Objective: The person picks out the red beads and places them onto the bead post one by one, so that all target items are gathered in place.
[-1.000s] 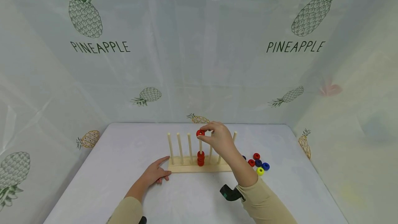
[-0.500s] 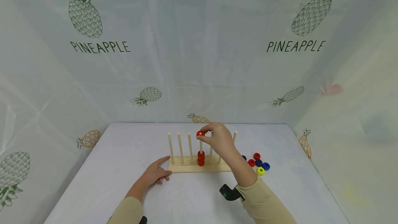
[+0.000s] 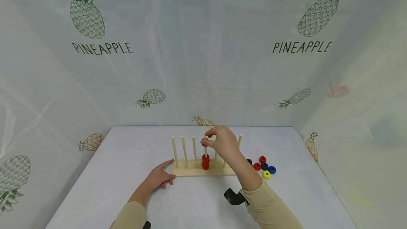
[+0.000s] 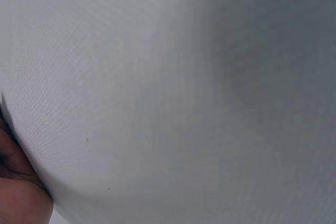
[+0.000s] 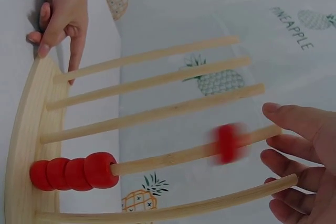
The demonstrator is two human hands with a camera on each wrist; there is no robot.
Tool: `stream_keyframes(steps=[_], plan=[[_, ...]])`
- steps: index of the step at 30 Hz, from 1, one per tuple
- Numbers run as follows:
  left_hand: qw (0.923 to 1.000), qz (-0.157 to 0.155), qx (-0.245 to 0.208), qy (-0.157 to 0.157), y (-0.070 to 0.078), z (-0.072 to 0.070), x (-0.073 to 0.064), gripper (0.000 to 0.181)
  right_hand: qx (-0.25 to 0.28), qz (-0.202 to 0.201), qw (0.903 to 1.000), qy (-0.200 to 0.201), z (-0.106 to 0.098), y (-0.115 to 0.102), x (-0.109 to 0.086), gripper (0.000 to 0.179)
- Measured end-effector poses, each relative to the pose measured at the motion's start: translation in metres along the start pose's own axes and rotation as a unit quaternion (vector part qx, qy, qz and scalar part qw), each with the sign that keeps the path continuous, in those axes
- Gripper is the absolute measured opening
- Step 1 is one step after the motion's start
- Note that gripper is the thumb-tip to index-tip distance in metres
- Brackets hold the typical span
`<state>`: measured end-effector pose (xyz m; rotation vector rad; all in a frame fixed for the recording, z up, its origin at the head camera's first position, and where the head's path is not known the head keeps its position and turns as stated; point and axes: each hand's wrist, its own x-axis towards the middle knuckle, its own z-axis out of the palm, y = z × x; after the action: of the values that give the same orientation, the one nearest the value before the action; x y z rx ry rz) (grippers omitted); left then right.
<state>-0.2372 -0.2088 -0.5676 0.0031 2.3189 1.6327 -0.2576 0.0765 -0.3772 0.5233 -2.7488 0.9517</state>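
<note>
My left hand [image 3: 158,176] rests at the left end of a wooden peg rack [image 3: 190,173], its index finger and thumb touching the base. My right hand [image 3: 226,144] is beside the tip of a middle peg, thumb and fingers spread apart in the right wrist view. On that peg a red bead [image 5: 227,144], blurred by motion, is threaded a little below the fingertips and free of them. Several red beads [image 5: 100,170] are stacked at the foot of the same peg. The left wrist view shows mostly white cloth and a bit of hand.
Right of the rack lie loose beads: a yellow bead [image 3: 266,175], a blue bead [image 3: 271,170], dark blue ones and red ones [image 3: 262,159]. The other pegs [image 5: 173,111] stand bare of beads where visible. A pineapple-print cloth [image 3: 203,63] hangs behind the white table [image 3: 127,144].
The right hand has brought the red bead onto the peg's tip and let it go; the bead is now sliding down the peg. The left hand stays put.
</note>
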Motion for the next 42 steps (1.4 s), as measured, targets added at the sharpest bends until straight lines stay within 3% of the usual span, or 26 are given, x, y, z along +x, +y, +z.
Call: stream_keyframes(steps=[7,19,33,42], plan=[[1.0000,0.003,0.003,-0.002,0.000,0.000,0.000,0.077,0.005,-0.008,0.9999,-0.014,-0.006,0.000,-0.002,0.020],[0.9998,0.019,0.003,-0.006,-0.001,0.000,0.000,0.077,0.049,0.006,0.9988,0.003,-0.027,0.005,-0.019,0.025],[0.9999,0.010,0.010,-0.005,-0.004,-0.001,0.003,0.078,0.074,0.001,0.9972,0.003,-0.039,0.018,-0.038,0.028],[0.9998,0.017,0.002,-0.006,0.001,0.000,0.000,0.077,0.101,0.004,0.9944,0.030,-0.044,0.031,-0.048,0.030]])
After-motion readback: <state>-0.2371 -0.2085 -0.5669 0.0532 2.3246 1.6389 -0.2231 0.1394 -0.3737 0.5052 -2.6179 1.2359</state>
